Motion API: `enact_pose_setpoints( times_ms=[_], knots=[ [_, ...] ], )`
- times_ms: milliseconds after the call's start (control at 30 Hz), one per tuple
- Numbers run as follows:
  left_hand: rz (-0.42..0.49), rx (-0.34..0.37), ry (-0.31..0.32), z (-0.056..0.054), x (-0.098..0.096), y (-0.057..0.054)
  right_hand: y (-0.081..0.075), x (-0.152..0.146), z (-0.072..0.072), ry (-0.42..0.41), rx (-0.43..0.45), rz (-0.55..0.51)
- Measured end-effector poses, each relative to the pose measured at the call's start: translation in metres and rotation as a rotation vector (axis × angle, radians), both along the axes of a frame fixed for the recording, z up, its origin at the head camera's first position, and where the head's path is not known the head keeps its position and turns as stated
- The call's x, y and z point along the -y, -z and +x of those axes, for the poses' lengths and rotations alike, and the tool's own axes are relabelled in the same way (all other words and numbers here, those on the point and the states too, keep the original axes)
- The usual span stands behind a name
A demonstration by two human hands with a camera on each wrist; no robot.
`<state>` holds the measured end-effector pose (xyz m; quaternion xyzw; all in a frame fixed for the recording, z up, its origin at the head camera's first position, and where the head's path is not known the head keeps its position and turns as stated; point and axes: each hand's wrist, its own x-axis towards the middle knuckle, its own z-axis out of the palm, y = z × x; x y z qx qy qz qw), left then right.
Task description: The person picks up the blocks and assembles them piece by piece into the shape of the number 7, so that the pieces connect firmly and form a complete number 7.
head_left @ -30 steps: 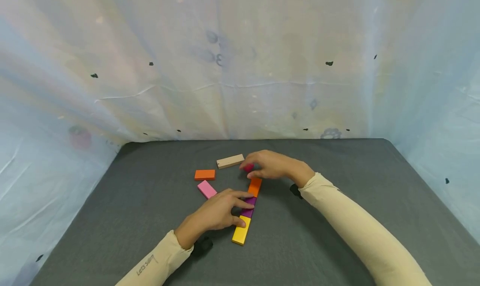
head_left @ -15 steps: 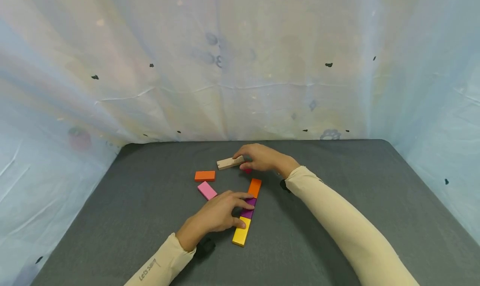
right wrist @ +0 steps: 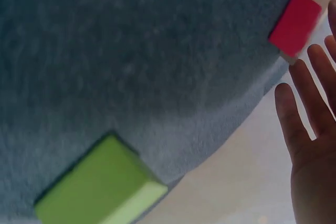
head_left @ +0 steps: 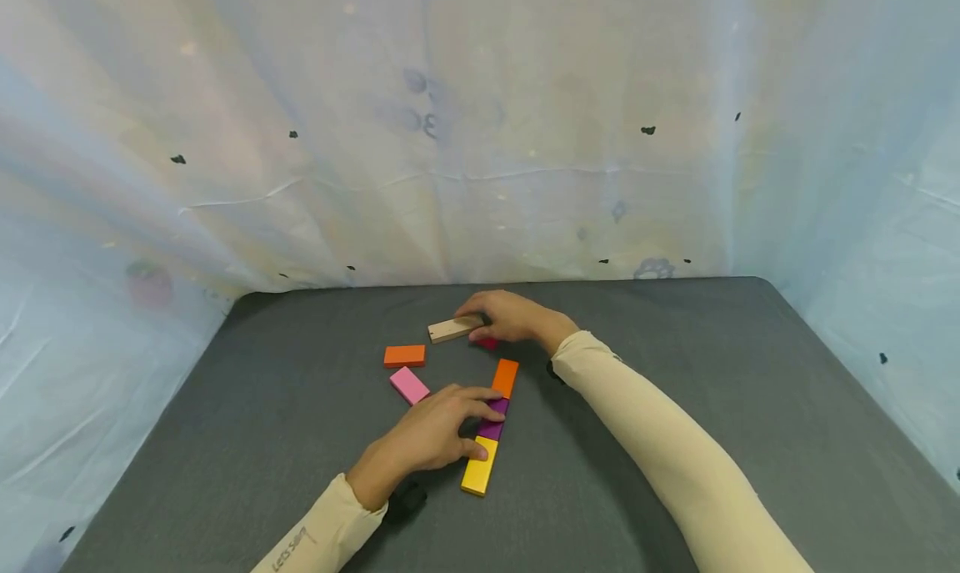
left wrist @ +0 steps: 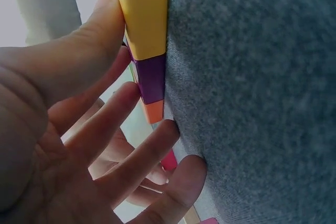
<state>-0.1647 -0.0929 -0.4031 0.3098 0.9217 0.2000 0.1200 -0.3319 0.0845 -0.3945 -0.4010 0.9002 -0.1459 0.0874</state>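
Note:
A yellow block (head_left: 480, 466), a purple block (head_left: 492, 429) and an orange block (head_left: 505, 379) lie end to end in a slanting row. My left hand (head_left: 431, 427) rests along the row's left side, fingers spread; its thumb touches the yellow block and a finger the purple one (left wrist: 151, 80). Farther back, my right hand (head_left: 506, 316) pinches the right end of a plain wooden block (head_left: 450, 329) between thumb and forefinger. A red block (head_left: 488, 343) lies under this hand, partly hidden; the right wrist view shows it (right wrist: 295, 23) in front of the wood.
A second orange block (head_left: 405, 356) and a pink block (head_left: 409, 385) lie left of the row on the grey cloth-covered table (head_left: 637, 490). Only the right wrist view plainly shows a green block (right wrist: 100, 184). A pale curtain (head_left: 480, 139) hangs behind.
My right hand has moved left and away from me, from above the red block to the wooden block's right end. My left hand and the blocks stay in place.

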Motion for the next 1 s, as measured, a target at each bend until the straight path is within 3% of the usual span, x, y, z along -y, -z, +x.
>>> enact_pose_setpoints(
  times_ms=[433,733,1000],
  knots=[
    [0.003,0.002,0.014,0.002,-0.003,-0.001,0.008,0.002,0.002,0.03,-0.057,-0.038],
    [0.013,-0.013,0.012,0.002,-0.001,-0.002,0.016,0.011,-0.002,0.032,-0.084,0.015],
    [0.007,-0.005,0.001,0.002,0.0,-0.004,0.015,0.016,0.003,0.062,-0.114,0.03]
  ],
)
